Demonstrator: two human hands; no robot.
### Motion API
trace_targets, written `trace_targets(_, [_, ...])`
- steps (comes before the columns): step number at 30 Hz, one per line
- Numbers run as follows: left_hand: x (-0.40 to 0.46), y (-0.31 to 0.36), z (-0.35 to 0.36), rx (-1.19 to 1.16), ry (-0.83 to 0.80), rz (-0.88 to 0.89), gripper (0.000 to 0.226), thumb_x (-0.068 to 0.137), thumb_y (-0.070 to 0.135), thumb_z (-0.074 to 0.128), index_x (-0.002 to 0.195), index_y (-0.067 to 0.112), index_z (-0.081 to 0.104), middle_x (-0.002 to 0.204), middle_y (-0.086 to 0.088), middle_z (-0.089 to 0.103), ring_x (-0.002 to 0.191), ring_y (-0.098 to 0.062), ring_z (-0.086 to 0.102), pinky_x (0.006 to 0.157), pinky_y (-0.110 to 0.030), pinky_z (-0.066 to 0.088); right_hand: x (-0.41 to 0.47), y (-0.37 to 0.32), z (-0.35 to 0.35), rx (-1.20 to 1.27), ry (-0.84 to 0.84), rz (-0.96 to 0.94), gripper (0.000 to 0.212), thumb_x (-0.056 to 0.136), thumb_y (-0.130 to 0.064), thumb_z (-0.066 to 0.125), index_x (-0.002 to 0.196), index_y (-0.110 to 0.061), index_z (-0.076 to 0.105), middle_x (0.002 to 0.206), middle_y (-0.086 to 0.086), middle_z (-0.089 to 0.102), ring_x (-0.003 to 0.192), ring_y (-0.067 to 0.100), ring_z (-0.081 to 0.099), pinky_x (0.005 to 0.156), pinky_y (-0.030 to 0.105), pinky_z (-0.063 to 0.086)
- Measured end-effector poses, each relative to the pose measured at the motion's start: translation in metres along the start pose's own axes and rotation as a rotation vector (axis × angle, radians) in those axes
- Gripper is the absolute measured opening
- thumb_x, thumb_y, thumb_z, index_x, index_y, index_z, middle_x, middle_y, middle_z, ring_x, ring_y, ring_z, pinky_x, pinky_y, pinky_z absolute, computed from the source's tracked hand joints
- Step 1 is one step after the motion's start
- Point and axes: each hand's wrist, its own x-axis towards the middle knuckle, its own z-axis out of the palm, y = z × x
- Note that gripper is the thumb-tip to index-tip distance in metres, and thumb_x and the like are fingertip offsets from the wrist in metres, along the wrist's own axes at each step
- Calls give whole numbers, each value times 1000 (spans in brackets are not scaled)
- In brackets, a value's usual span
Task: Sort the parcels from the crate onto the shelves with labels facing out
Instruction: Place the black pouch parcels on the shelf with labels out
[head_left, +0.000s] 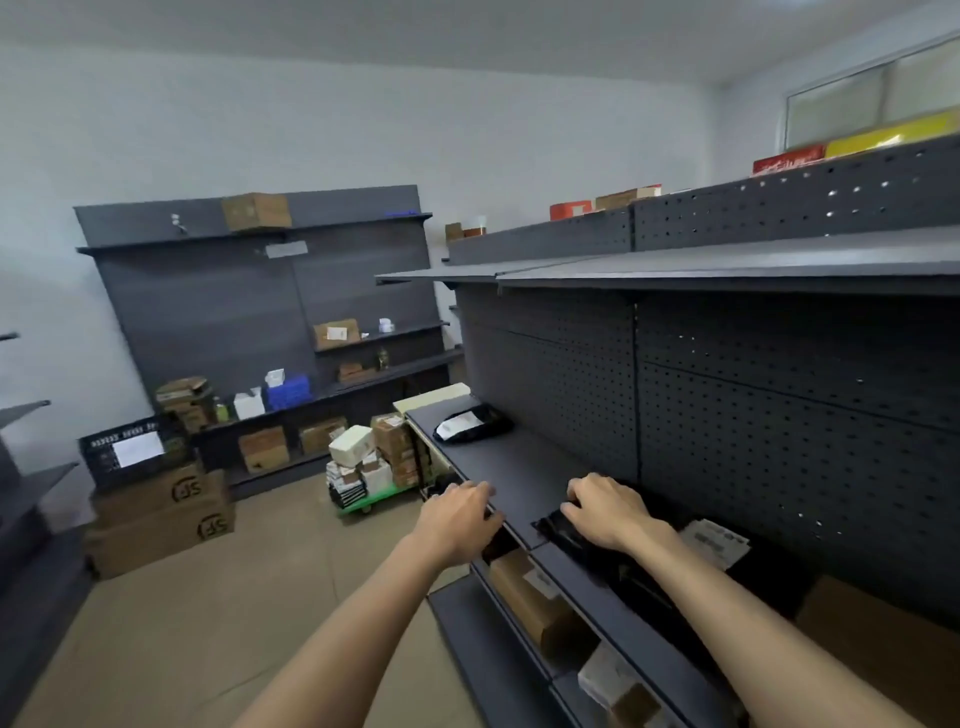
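A: Which step is this?
B: Placing, I'd say. The right hand (605, 512) lies on a black parcel (576, 540) on the middle shelf (519, 462), fingers bent over its far edge, seemingly gripping it. The left hand (462, 517) rests at the shelf's front lip with fingers loosely curled, holding nothing I can make out.
A: Is the label facing out?
B: A white label (719, 540) shows just right of the wrist, lying face up; whether it belongs to this parcel I can't tell.
A: So the next move?
B: Probably square the parcel so its label faces the aisle, then let go. Another black parcel (470, 425) sits further along the same shelf. The dark crate (130, 449) stands well apart on cartons (161, 512) across the floor
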Motion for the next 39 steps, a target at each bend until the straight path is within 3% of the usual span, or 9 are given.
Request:
trace_targets(6, [106,-18,33,-17,-44,88,49,102,47,39,139,17,48,138,-9,55,128,-32,50,100,-47,46,94,30,39,0,-47,93,29,100,-33,42,109,-10,58,115,9,59,102,28,58,80,39,48])
trace_targets(11, [180,-30,77,-42,-113,164,46,102,46,40,136,16,49,137,-9,54,127,-33,50,97,-45,44,132,61,74,13,-81,218,31,101,-34,43,113,-11,59,118,8,61,103,27,60,83,38,51])
trace_targets(14, [220,-28,105,-53,-177,244,42,102,41,41,132,13,49,133,-10,55,123,-34,51,93,-45,45,143,78,91,20,-103,330,36,101,-36,43,121,-11,58,123,8,58,110,28,58,89,39,50])
trace_targets(17, [258,-23,131,-74,-230,348,36,102,37,40,125,11,49,130,-12,55,120,-35,52,92,-45,45,147,92,107,24,-124,461,34,101,-36,42,117,-11,58,120,9,57,108,28,57,86,38,49])
trace_targets(21, [296,-18,158,-143,-280,486,44,102,41,41,134,11,49,138,-10,53,128,-33,48,98,-42,44,146,93,123,67,-110,679,32,99,-37,43,114,-12,57,120,10,59,108,29,57,84,36,47])
trace_targets(28, [329,-12,196,-217,-368,722,52,103,48,41,148,22,41,147,-4,47,134,-27,45,103,-42,45,147,65,146,244,23,1026,42,99,-35,46,131,-8,49,132,13,55,119,30,55,95,34,47])
trace_targets(35, [319,-27,223,-291,-423,848,57,105,45,39,153,16,37,159,-3,33,142,-26,35,112,-39,38,143,42,187,521,229,1271,45,98,-39,51,114,1,64,111,14,67,106,28,63,93,36,50])
trace_targets(39, [316,-30,226,-401,-485,818,60,106,46,35,155,11,32,166,-6,21,148,-26,29,117,-33,28,144,33,196,589,274,1350,61,96,-46,53,140,-4,50,139,17,51,134,31,44,110,32,35])
